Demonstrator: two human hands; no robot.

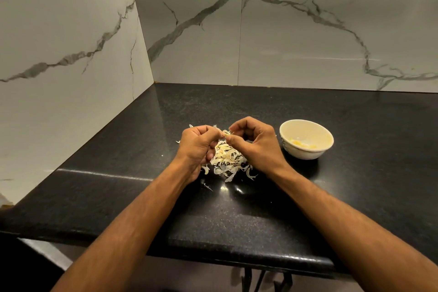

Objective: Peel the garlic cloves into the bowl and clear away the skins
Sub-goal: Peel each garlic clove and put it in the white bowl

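Above the pile of skins (pixel 228 159) on the black counter (pixel 284 208), I see my left hand (pixel 198 146) and right hand (pixel 254 143) pinching 1 garlic clove (pixel 225 133) between curled fingertips. The bowl (pixel 306 138), holding peeled cloves (pixel 302 144), sits just right.

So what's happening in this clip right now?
A person is peeling garlic at a black counter. The left hand and right hand pinch one small garlic clove between their fingertips, above a pile of skins. A white bowl to the right holds a few peeled pieces. The skins are not yet cleared.
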